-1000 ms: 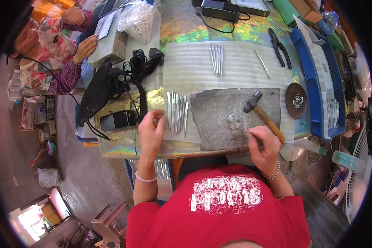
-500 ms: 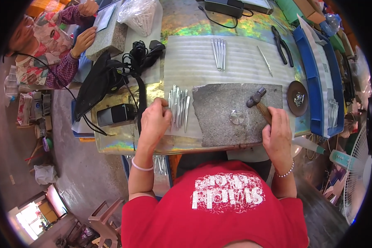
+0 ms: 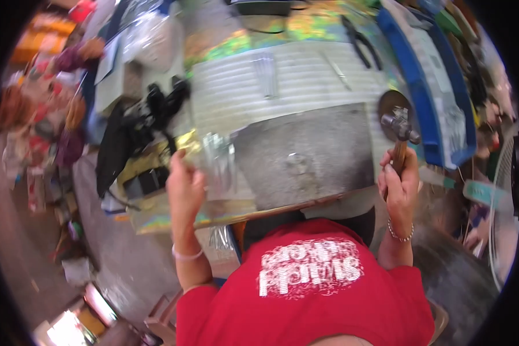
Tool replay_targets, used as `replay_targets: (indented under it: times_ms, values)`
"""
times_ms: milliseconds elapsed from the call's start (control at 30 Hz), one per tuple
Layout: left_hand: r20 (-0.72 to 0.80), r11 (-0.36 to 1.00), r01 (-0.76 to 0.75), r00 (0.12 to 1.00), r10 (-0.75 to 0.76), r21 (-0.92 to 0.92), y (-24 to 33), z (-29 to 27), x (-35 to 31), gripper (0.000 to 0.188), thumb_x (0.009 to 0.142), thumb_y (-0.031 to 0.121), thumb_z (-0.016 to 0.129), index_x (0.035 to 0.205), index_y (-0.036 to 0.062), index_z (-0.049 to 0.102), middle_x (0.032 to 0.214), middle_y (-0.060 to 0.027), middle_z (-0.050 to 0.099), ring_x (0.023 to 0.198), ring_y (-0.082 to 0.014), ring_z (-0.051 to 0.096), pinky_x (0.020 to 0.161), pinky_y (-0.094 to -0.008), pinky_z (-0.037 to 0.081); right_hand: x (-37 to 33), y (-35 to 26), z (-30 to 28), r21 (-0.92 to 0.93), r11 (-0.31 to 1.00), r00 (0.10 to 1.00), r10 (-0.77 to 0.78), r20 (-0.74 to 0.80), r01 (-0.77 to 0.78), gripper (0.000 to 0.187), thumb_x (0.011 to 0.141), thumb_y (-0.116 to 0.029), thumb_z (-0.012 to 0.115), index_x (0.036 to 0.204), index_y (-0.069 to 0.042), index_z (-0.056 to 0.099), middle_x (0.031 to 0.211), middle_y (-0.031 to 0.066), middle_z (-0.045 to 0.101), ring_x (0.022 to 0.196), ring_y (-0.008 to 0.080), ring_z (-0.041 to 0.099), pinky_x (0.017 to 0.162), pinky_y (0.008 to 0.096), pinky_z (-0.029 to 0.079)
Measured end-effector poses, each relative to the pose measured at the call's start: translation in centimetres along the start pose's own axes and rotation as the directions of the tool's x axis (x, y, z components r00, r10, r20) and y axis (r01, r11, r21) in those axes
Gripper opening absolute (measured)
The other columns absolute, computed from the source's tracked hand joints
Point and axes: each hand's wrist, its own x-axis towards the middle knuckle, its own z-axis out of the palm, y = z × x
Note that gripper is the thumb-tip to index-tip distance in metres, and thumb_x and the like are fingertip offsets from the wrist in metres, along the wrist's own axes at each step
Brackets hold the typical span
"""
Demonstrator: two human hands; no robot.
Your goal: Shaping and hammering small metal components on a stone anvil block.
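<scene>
My right hand (image 3: 399, 181) is wrapped round the wooden handle of a hammer (image 3: 400, 128), lifted with its metal head up, past the right edge of a dark grey slab (image 3: 323, 130). On the slab lies a small round silver disc (image 3: 297, 163). My left hand (image 3: 185, 187) is smeared by motion, with fingers partly curled; whether it holds anything is unclear. It is just left of a bundle of slim silver metal rods (image 3: 218, 158) on the white foam sheet (image 3: 213, 98). Behind the hammer head is a round brown dish (image 3: 389, 106) with small metal bits.
Farther back lie more silver rods (image 3: 265, 75), a single thin rod (image 3: 335, 70) and black-handled pliers (image 3: 361, 43). A long blue tray (image 3: 424, 86) borders the right side. A black bag (image 3: 118, 141) with cables sits left; beyond it a co-worker's blurred sleeve (image 3: 72, 147) shows.
My right hand has lifted the hammer off the slab and moved it right. My left hand has drawn left, away from the rods. The whole view has shifted and blurred.
</scene>
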Motion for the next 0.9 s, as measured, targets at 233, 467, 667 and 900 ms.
replay_targets:
  times_ms: [233,467,667,900]
  values:
    - [-0.145,0.727,-0.071,0.989,-0.04,-0.682,4.9,-1.8,-4.5,0.037,0.085,-0.01,0.052,0.12,-0.0046,0.042,0.111,-0.0142,0.052,0.076,-0.022,0.065,0.067,-0.0288,0.056,6.0,2.0,-5.6,-0.404,0.908,0.956,-0.21,-0.206,0.112,0.007,0.084,-0.002,0.054,0.09,-0.002,0.056,0.072,0.0009,0.056,0.058,0.0058,0.046,0.055,0.0229,0.04]
    - [-0.081,0.625,-0.245,0.957,0.279,-0.741,9.0,3.1,-4.9,0.034,0.083,-0.016,0.048,0.109,0.0016,0.037,0.095,-0.0183,0.06,0.085,-0.0241,0.066,0.074,-0.0287,0.053,10.6,3.6,-7.4,-0.695,0.713,0.974,-0.208,-0.085,0.092,0.02,0.079,-0.013,0.06,0.089,0.004,0.06,0.075,0.0141,0.061,0.067,0.0207,0.06,0.063,0.0302,0.046]
    - [-0.054,0.796,-0.288,0.95,0.308,-0.533,8.5,4.9,-5.0,0.032,0.082,-0.013,0.055,0.111,-0.0028,0.053,0.094,-0.0131,0.063,0.087,-0.0196,0.065,0.07,-0.0246,0.051,13.3,4.4,-7.4,-0.832,0.523,0.968,-0.244,0.063,0.186,0.019,0.076,-0.013,0.059,0.08,0.005,0.056,0.078,0.0218,0.06,0.073,0.0387,0.059,0.063,0.0413,0.046]
    - [0.026,0.833,-0.34,0.921,0.389,-0.436,8.2,4.9,-4.5,0.022,0.079,-0.012,0.059,0.098,-0.0016,0.06,0.093,-0.0114,0.062,0.079,-0.0163,0.063,0.068,-0.0244,0.05,14.2,4.6,-6.9,-0.879,0.443,0.973,-0.215,0.087,0.176,0.018,0.076,-0.012,0.057,0.077,0.005,0.053,0.075,0.0249,0.057,0.074,0.0424,0.056,0.064,0.0451,0.045]
